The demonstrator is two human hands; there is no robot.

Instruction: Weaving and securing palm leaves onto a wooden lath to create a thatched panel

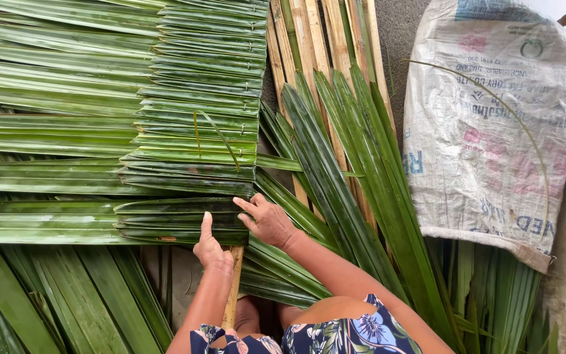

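Down at the lower edge of the folded palm-leaf panel (194, 118), left hand (212, 248) flat with fingers pressing the last leaf, right hand (268, 221) open, fingertips on the fold, wooden stick (234, 288) beneath, loose fronds (335, 190) fanned right, woven sack (492, 124) beyond.

Green palm leaves (191, 124); white printed sack (486, 131); blue floral dress (342, 334).

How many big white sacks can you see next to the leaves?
1. The white woven sack lies at the right, beside the loose green palm leaves. Both hands are on the folded leaf panel at the left. Leaves could hide more.
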